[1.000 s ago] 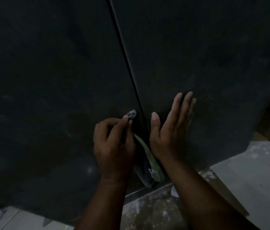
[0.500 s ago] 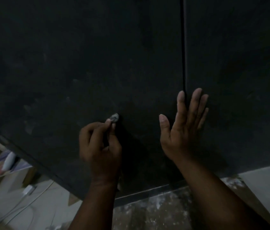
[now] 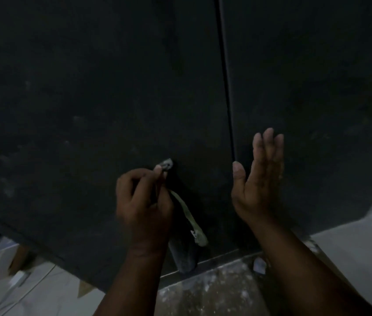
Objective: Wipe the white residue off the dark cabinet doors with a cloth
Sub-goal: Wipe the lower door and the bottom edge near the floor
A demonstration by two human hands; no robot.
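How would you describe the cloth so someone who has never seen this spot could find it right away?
Start at the dark left cabinet door, left of the vertical gap between the doors. Low on it, the left hand pinches a bunched grey cloth tip against the surface. A pale green strip of it hangs below the hand; the right hand, flat on the other door, holds nothing.

Premises appear to be a room in a home under fit-out or renovation, dimly lit; two tall dark cabinet doors (image 3: 112,99) fill the view, faint pale smears on them; pale floor tiles (image 3: 351,252) to the right; dusty, white-speckled floor (image 3: 214,290) at the cabinet's foot; loose clutter at lower left, too blurred to identify.
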